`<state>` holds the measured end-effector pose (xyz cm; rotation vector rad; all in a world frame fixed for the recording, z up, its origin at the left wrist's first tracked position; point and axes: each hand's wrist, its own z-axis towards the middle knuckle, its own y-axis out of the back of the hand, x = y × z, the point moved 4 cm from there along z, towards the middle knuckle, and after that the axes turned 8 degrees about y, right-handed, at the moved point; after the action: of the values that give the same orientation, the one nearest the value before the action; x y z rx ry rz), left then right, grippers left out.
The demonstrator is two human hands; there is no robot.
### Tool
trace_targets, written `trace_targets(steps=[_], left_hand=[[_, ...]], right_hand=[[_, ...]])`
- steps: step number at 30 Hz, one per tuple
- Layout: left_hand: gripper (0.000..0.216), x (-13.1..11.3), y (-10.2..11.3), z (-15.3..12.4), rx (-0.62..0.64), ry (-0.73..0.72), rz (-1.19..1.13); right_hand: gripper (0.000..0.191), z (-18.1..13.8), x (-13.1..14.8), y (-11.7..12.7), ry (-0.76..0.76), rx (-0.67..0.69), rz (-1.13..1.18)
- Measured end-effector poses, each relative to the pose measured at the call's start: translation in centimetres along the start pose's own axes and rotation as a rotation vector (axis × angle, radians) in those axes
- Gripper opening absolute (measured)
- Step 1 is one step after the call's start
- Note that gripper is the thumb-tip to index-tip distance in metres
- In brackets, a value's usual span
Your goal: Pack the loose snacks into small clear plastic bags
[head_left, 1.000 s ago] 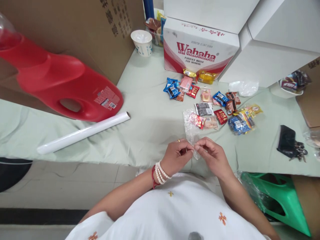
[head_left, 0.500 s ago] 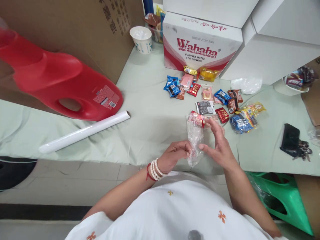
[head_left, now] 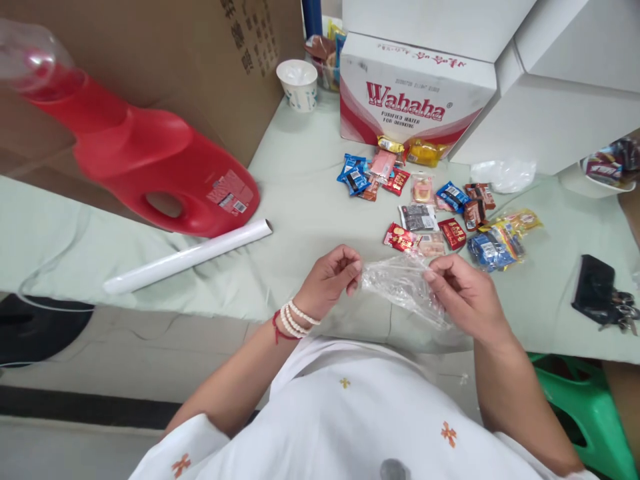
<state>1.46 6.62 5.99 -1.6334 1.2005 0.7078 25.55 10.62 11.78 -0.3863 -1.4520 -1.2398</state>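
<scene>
Your left hand [head_left: 331, 277] was closed, fingertips pinched on the left end of the clear plastic bag [head_left: 400, 285]. Your right hand [head_left: 463, 293] was clamped on the bag's right part, thumb on top. The bag hung crumpled and stretched between both hands, above the near edge of the pale green cloth [head_left: 300, 207], in front of your body. Could not tell whether anything was inside it. A stack of white bead bracelets [head_left: 295, 319] with a red cord sat on your left wrist.

Just beyond the bag, a red packet [head_left: 399, 237] lay flat on the cloth, apart from both hands. Farther out and to the right, the snack packets [head_left: 450, 207] were scattered loosely, blue, red, yellow and pink ones among them. Behind these, at the far side, stood the Wahaha carton [head_left: 415, 100], with yellow packets against its foot.

To the left, the white roll [head_left: 187, 257] lay slanted on the cloth. The red jug [head_left: 150, 160] lay on its side just beyond it, against the brown cardboard box [head_left: 200, 47]. A paper cup [head_left: 300, 83] stood upright at the far left of the carton. At the right edge lay a black pouch with keys [head_left: 595, 290]. A green stool [head_left: 585, 413] showed below the table, near right.
</scene>
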Motion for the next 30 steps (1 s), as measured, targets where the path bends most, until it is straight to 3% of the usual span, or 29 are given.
trace_targets(steps=[3,5,8,13,22,25,27,30], left_hand=[[0.045,1.5,0.5,0.4,-0.102,0.074,-0.122],[0.048,2.5,0.3,0.4,-0.086,0.162,-0.16],[0.055,3.5,-0.7,0.4,-0.004,0.262,-0.181],[0.06,4.0,-2.4,0.8,0.028,0.339,-0.211],[0.038,4.4,-2.8,1.2,0.041,0.256,-0.148],[0.038,4.1,-2.8,1.1,0.055,0.241,-0.126],[0.038,3.8,-2.8,1.0,0.043,0.205,-0.082],[0.035,3.5,-3.0,0.8,-0.003,0.145,0.021]], right_hand=[[0.017,-0.7,-1.4,-0.4,-0.096,-0.162,0.002],[0.019,-1.0,-1.8,-0.6,-0.122,-0.226,-0.021],[0.019,-1.3,-1.7,-1.1,-0.114,-0.243,-0.068],[0.018,-1.7,-1.1,-1.4,-0.076,-0.244,-0.116],[0.021,-3.0,-3.4,-1.2,-0.19,-0.301,-0.057],[0.022,-2.8,-4.4,-1.2,-0.212,-0.241,-0.067],[0.025,-2.5,-4.2,-0.7,-0.171,-0.216,-0.146],[0.03,-2.0,-2.2,0.4,-0.025,-0.357,-0.333]])
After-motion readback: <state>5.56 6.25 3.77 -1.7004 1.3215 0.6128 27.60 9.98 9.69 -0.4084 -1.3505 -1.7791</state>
